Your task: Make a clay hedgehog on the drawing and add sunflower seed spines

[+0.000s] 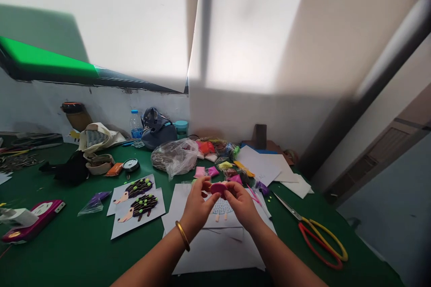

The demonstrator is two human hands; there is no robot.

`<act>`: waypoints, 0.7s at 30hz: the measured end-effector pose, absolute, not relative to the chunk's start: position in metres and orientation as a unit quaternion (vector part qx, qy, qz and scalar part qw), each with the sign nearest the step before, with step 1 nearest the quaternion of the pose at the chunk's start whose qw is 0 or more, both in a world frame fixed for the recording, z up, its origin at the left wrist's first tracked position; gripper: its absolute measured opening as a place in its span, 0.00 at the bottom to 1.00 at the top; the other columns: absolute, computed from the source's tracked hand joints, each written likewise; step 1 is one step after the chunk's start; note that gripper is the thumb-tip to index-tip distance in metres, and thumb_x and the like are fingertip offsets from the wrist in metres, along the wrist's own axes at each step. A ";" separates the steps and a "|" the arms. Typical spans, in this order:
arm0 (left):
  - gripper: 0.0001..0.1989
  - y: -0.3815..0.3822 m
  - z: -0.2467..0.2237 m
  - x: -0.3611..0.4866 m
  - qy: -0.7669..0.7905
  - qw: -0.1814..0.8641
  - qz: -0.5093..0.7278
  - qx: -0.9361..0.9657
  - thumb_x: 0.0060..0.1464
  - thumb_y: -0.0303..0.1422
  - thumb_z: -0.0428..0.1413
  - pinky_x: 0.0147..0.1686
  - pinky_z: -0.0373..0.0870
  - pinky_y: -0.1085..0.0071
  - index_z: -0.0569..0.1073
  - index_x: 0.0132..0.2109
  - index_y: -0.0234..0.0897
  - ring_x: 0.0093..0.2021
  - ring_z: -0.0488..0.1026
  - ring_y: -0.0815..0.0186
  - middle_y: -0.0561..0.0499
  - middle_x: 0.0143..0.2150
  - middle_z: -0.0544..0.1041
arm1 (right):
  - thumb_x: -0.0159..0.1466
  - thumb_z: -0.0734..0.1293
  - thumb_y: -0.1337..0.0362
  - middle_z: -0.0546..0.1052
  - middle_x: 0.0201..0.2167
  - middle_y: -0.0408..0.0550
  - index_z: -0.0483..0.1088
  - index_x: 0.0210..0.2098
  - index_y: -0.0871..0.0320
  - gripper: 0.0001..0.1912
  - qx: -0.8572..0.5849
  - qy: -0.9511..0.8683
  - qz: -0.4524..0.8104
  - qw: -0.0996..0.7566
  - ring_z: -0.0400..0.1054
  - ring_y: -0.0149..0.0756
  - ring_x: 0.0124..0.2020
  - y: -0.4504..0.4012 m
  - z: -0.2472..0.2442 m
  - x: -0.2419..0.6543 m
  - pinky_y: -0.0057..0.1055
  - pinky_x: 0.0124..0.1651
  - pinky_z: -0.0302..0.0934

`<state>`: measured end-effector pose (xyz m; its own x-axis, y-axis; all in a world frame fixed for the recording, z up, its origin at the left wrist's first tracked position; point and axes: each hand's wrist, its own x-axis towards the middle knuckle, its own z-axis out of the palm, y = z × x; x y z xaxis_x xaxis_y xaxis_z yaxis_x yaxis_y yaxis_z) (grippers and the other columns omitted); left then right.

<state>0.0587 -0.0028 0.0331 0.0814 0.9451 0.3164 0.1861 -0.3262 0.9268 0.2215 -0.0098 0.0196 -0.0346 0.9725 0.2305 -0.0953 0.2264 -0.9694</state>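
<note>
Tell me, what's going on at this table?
A person is pinching a lump of pink modelling clay between their left hand and right hand, above white paper bearing a dotted drawing. To the left lie two cards with dark hedgehog figures dotted green. Packets of coloured clay sit beyond, and scissors with red and yellow handles lie on the green tabletop to the right.

On the green worktable (pixel 283 237): white paper sheets (pixel 218 251) centre front, two white hedgehog craft cards (pixel 136 206) left of them, red-and-yellow-handled steel scissors (pixel 319 242) right, crinkled clear plastic bag (pixel 174 158) behind, clear plastic water bottle (pixel 136 129) farther back by the white wall (pixel 107 107).
</note>
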 end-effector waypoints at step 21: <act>0.23 -0.112 -0.057 0.100 0.330 0.229 0.478 0.781 0.55 0.36 0.56 0.37 0.76 0.59 0.65 0.59 0.52 0.45 0.75 0.54 0.44 0.47 0.76 | 0.59 0.69 0.49 0.75 0.28 0.45 0.73 0.40 0.59 0.20 -0.460 -0.531 0.470 0.535 0.70 0.38 0.33 0.013 0.006 0.228 0.35 0.38 0.64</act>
<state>0.0997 -0.1122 -0.0572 0.3248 0.7354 0.5947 0.2967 -0.6763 0.6742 0.2277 0.0131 0.0060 -0.0054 0.9909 0.1346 -0.0146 0.1345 -0.9908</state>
